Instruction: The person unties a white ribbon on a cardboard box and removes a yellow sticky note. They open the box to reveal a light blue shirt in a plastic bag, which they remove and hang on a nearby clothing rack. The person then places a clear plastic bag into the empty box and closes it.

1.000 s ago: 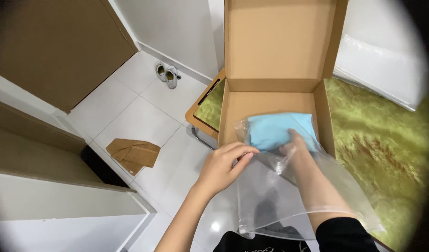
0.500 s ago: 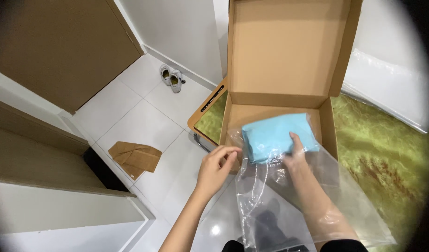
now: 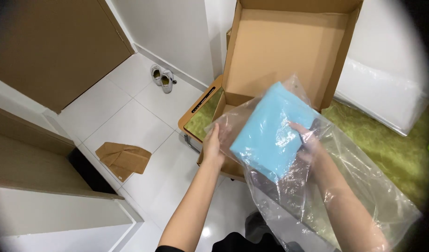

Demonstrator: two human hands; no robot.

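Blue cloth is sitting in the right hand, seemingly gripped inside the bag. The left hand is pinching the bag's edge; best kept taut.

Pair of pale shoes sits by the white wall, toes toward the brown door. Crumpled brown paper lies flat on the white tiles. Green rug spreads at right, with what may be a wrapped white cushion against the wall.

Home entryway — shoes by wall, tiled floor, wooden door
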